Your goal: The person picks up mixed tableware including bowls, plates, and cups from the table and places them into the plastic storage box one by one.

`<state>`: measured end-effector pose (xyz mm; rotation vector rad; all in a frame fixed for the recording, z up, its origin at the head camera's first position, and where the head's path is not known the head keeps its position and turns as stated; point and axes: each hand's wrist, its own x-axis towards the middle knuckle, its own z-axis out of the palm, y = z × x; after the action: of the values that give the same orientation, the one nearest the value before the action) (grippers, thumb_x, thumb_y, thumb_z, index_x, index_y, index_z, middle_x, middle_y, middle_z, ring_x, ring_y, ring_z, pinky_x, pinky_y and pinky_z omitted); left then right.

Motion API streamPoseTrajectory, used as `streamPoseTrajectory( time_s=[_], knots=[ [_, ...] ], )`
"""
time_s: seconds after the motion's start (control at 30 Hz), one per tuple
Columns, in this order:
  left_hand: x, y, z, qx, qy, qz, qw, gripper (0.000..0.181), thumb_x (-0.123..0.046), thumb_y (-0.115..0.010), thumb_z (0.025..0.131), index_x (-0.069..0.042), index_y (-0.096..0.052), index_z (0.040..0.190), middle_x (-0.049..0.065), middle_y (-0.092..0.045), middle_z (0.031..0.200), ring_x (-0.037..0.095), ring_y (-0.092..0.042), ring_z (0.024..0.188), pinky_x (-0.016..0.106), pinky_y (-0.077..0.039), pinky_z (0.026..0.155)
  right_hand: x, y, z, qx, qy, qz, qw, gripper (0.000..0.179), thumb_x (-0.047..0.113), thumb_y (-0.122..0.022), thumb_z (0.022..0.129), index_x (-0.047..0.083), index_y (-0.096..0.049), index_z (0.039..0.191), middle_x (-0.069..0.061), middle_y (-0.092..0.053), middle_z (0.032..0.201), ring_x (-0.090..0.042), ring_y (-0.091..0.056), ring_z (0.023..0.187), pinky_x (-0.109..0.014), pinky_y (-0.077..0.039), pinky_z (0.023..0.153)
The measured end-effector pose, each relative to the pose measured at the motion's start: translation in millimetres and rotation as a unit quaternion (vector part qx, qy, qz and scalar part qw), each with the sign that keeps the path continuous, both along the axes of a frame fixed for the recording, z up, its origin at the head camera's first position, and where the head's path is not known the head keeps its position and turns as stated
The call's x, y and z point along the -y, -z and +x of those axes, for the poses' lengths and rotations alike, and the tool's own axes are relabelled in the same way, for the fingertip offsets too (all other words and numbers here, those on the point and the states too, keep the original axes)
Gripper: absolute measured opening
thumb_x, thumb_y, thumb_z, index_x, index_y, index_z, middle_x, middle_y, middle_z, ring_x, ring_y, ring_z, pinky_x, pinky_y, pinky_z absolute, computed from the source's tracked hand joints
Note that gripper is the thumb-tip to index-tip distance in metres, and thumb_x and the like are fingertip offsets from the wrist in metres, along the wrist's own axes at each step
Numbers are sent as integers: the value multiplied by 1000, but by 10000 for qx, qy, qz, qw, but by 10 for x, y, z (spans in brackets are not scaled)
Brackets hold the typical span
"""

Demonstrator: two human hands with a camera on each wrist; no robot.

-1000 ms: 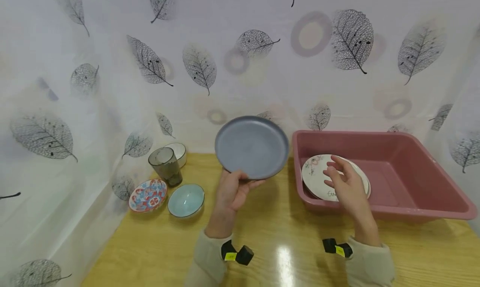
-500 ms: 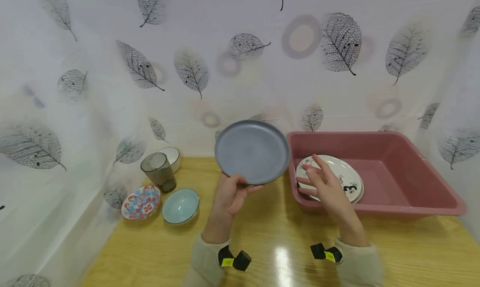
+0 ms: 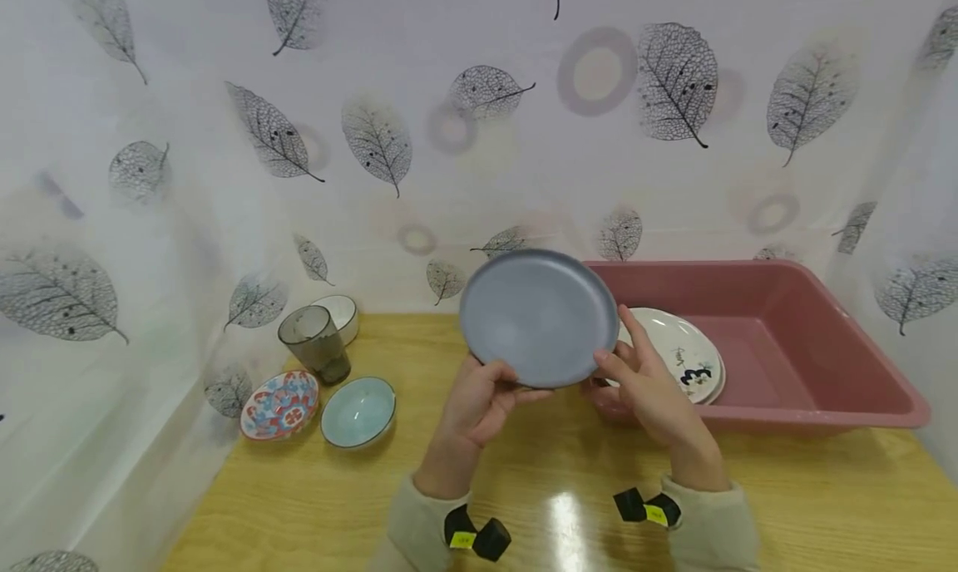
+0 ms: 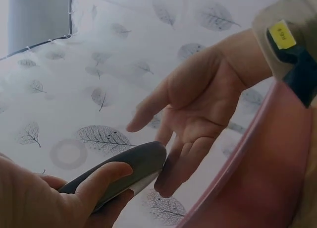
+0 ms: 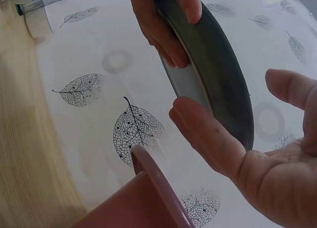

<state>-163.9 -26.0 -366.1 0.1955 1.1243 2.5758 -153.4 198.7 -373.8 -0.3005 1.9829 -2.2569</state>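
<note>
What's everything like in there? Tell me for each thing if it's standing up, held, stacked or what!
Grey plate: held up, tilted
Left grip: holding the grey plate
Right grip: open, fingers by the plate's edge
Tub: right way up
White plates: stacked in the tub
Cup: standing up
White bowl: upright, partly hidden
Blue bowl: upright
Patterned dish: face up
Sheet: hung up

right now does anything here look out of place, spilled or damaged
Nothing stands out: no spill or breakage shows. The flat round grey plate is tilted, but the left hand grips it; the smoky translucent tapered cup seems to lean, possibly just the camera angle.
</note>
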Motion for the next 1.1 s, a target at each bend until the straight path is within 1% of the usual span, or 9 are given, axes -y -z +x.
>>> streamPoseTrajectory(
  time_s=[0.17, 0.3, 0.37, 0.43, 0.5, 0.57, 0.77, 1.0, 1.1],
  knots=[
    [-71, 18, 38, 1, 53, -35, 10000, 96, 21, -30, 75, -23, -9, 159, 25, -31, 155, 53, -43, 130, 65, -46, 95, -50, 3, -2, -1, 86, -328, 9994, 84, 14, -50, 104, 13, 15, 158, -34, -22, 155, -13, -67, 106, -41, -59, 87],
    [-129, 37, 60, -2, 26, -75, 10000, 98, 22, -31, 75, -24, -10, 159, 23, -33, 154, 50, -46, 129, 61, -52, 91, -93, 17, 1, -54, 253, -504, 9984, 83, 3, -53, 101, 11, 6, 159, -32, -29, 151, -12, -67, 106, -37, -61, 82],
    [-157, 51, 65, -14, 13, -49, 10000, 99, 23, -32, 74, -25, -11, 159, 23, -32, 154, 50, -47, 128, 59, -53, 89, -117, 31, 4, -44, 301, -624, 9976, 84, -2, -54, 99, 9, 4, 159, -25, -41, 145, -13, -67, 104, -36, -61, 81],
    [-179, 67, 70, -1, 13, -19, 10000, 101, 23, -32, 74, -27, -11, 159, 22, -31, 155, 50, -47, 128, 58, -54, 88, -138, 45, 5, -13, 298, -811, 9963, 85, -6, -54, 97, 8, 3, 159, -14, -52, 136, -14, -68, 104, -36, -62, 80],
    [-193, 83, 71, 22, 50, 63, 10000, 101, 23, -33, 74, -27, -10, 159, 23, -30, 155, 52, -46, 128, 60, -53, 89, -158, 59, 2, 12, 275, -1000, 9946, 86, -8, -54, 97, 7, 4, 159, -1, -59, 127, -15, -69, 103, -36, -62, 79],
    [-203, 97, 68, 32, 106, 133, 9998, 101, 23, -34, 75, -27, -9, 159, 23, -30, 156, 53, -44, 129, 62, -50, 92, -177, 76, -2, 34, 247, -1172, 9928, 87, -9, -54, 96, 6, 5, 158, 4, -62, 122, -16, -69, 101, -36, -62, 78],
    [-218, 121, 47, 40, 212, 132, 9997, 97, 22, -33, 76, -23, -10, 159, 25, -32, 154, 53, -44, 129, 62, -48, 95, -205, 96, -15, 49, 193, -1479, 9888, 88, -14, -51, 94, 5, 7, 158, 3, -64, 121, -17, -69, 101, -37, -62, 76],
    [-219, 126, 36, 76, 303, 94, 9995, 97, 21, -34, 77, -23, -9, 159, 25, -32, 154, 51, -44, 130, 61, -49, 95, -221, 92, -21, 236, 307, -1519, 9876, 80, -16, -50, 91, -4, -3, 155, -1, -68, 114, -19, -72, 93, -36, -63, 74],
    [-223, 128, 29, 100, 385, 78, 9992, 96, 20, -35, 78, -23, -9, 159, 25, -32, 154, 50, -43, 132, 61, -48, 97, -235, 100, -16, 274, 406, -1528, 9870, 79, -17, -49, 90, -4, -6, 155, -2, -69, 112, -19, -72, 90, -36, -63, 73]
  ],
)
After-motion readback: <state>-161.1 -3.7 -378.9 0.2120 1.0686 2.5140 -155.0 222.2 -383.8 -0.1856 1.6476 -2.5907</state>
